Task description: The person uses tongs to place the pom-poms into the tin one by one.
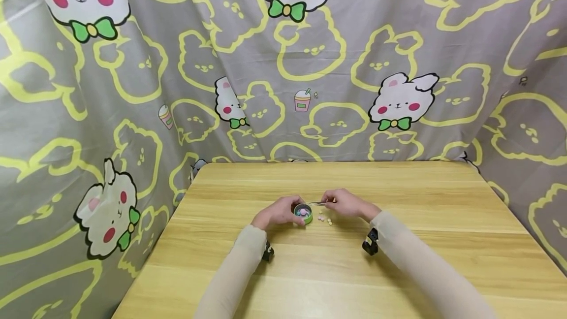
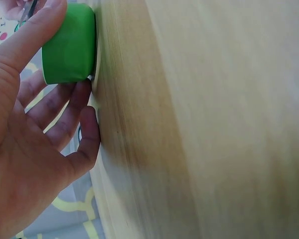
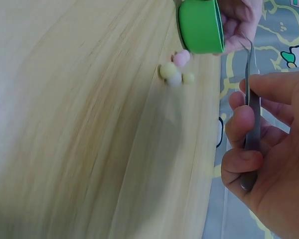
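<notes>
A small green round tin (image 1: 307, 220), (image 2: 70, 45), (image 3: 201, 26) holds colored balls, pink and blue among them. My left hand (image 1: 283, 210), (image 2: 37, 124) grips its side between thumb and fingers. Metal tweezers (image 1: 316, 204), (image 3: 253, 119) lie in my right hand (image 1: 347, 203), (image 3: 274, 134), pinched by the thumb and fingers, their bent tips near the tin's rim with nothing visible between them. Several small pale balls, pink (image 3: 181, 58) and yellow (image 3: 168, 70) among them, sit on the table just right of the tin in the head view.
The wooden table (image 1: 310, 274) extends around both hands. Behind and beside it hangs a grey curtain (image 1: 319, 63) with cartoon animals. A small black device (image 1: 370, 241) is strapped at the right wrist, another (image 1: 267, 251) at the left.
</notes>
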`<act>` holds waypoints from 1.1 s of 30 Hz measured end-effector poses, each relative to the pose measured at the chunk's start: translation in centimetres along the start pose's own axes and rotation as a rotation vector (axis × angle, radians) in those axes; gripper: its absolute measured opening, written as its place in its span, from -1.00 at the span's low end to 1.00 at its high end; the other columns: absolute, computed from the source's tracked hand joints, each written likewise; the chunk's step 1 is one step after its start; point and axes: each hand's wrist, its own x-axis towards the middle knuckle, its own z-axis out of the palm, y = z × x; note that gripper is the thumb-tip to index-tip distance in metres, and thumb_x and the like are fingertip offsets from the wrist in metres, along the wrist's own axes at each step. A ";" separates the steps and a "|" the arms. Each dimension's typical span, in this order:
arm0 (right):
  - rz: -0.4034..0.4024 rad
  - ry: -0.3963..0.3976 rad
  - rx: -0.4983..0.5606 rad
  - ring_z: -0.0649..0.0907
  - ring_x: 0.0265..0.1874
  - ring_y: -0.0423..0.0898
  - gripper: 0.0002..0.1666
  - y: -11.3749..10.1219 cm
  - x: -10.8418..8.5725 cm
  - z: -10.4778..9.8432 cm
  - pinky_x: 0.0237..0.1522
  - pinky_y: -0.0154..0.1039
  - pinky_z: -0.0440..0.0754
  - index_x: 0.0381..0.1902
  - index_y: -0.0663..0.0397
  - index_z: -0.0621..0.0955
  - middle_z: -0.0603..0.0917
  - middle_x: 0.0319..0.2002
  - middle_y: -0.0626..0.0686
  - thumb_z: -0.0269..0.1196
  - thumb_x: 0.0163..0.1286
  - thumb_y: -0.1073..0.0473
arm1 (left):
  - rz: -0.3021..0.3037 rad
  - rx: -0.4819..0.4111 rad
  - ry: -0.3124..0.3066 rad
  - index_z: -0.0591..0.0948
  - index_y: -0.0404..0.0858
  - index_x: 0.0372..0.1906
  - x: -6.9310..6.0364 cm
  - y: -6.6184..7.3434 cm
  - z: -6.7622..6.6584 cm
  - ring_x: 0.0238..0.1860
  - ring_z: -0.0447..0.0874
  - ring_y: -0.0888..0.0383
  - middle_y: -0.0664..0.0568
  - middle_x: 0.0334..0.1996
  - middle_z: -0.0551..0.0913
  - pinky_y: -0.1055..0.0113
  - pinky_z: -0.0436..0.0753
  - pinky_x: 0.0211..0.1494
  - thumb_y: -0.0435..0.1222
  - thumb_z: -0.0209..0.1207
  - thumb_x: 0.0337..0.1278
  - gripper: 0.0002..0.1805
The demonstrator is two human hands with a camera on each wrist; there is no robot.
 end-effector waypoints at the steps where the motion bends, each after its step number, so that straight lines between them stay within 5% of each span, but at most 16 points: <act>1: 0.005 0.002 -0.002 0.54 -0.35 -0.18 -0.89 0.1 -0.3 -0.1 -0.26 -0.23 0.50 -0.23 0.16 0.61 0.62 -0.37 -0.03 0.15 0.32 0.33 | 0.000 -0.001 0.000 0.53 -0.09 -0.07 0.0 -0.1 0.0 -0.16 0.54 0.22 0.17 -0.21 0.59 0.35 0.47 -0.04 -0.16 0.48 -0.19 -0.50; 16: 0.064 -0.046 -0.019 0.46 -0.44 -0.18 -0.91 2.0 -4.1 -1.2 -0.38 -0.26 0.42 -0.27 0.13 0.62 0.61 -0.38 0.00 0.16 0.36 0.28 | -0.003 0.000 -0.011 0.53 -0.09 -0.05 0.0 -0.2 0.0 -0.15 0.53 0.22 0.17 -0.19 0.59 0.34 0.48 -0.04 -0.15 0.48 -0.18 -0.49; 33: 0.019 -0.064 -0.100 0.44 -0.49 -0.25 -0.92 3.2 -4.4 -0.7 -0.41 -0.31 0.41 -0.31 0.06 0.63 0.59 -0.43 -0.10 0.19 0.30 0.32 | -0.008 0.001 -0.012 0.52 -0.09 -0.03 -0.1 0.0 -0.2 -0.13 0.54 0.20 0.16 -0.17 0.59 0.32 0.47 -0.03 -0.14 0.47 -0.17 -0.48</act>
